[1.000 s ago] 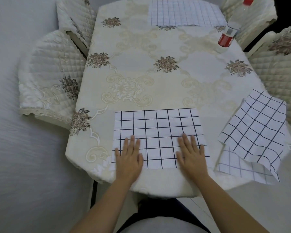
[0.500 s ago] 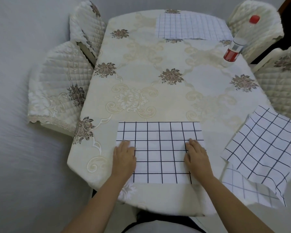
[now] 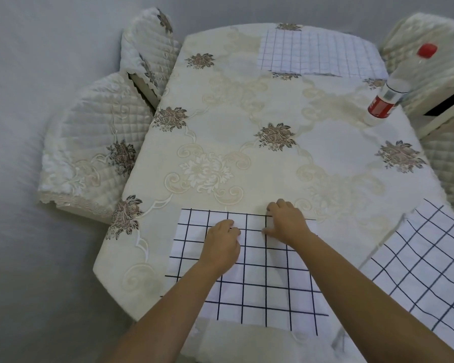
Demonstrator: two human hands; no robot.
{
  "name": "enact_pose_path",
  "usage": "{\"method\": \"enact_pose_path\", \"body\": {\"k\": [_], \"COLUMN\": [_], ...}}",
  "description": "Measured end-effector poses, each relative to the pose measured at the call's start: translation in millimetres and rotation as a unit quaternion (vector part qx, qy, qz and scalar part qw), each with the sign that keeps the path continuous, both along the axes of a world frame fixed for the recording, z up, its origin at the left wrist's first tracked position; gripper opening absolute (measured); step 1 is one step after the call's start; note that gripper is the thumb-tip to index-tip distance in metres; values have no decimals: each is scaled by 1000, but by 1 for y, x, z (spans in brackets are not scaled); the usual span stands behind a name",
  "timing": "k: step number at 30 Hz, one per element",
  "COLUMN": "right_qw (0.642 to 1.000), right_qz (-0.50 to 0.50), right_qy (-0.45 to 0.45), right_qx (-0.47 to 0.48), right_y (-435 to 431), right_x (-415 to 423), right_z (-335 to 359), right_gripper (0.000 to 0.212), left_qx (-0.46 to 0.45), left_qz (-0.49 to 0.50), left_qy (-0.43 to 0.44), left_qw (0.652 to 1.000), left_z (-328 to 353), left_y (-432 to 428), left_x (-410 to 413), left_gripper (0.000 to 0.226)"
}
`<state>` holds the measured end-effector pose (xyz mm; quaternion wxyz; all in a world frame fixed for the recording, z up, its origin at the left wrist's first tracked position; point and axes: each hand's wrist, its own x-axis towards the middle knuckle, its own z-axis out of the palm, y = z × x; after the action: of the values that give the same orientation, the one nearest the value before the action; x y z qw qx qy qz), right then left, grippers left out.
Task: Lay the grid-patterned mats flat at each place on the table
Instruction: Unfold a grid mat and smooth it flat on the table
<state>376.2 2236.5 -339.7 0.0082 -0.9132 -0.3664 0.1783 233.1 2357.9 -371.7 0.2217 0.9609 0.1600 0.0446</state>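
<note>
So the right grip (image 3: 286, 221) has its fingers curled over the far edge of the nearest grid mat (image 3: 268, 284), thumb on top, looks like it's pinching that edge. The left grip (image 3: 222, 247) sits just beside it on the same mat, fingers bent under; honestly can't tell if it's grasping anything or just pressing down. That mat lies at the near edge of the desk (image 3: 247, 100), its near end hanging over a bit. A second grid mat (image 3: 430, 263) is draped, kinda rumpled, over the near right corner, and a third mat (image 3: 320, 53) lies flat at the far edge. A red-capped bottle (image 3: 383, 103) stands near the right edge, with quilted chairs (image 3: 89, 158) tucked along the left side.
</note>
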Motion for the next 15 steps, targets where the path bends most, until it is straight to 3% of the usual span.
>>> {"method": "enact_pose_path", "body": {"k": [6,15], "right_qw": [996,985], "right_qz": [-16,-41], "right_qy": [73,166], "right_qx": [-44,-22], "right_y": [18,39], "right_x": [16,7], "right_z": [4,8], "right_gripper": [55,36], "left_qx": [36,17], "left_qz": [-9,-1], "left_qy": [0,-17], "left_qw": [999,1000], "left_z": [-1,-6], "left_y": [-4,4], "left_x": [0,-9], "left_gripper": [21,22]}}
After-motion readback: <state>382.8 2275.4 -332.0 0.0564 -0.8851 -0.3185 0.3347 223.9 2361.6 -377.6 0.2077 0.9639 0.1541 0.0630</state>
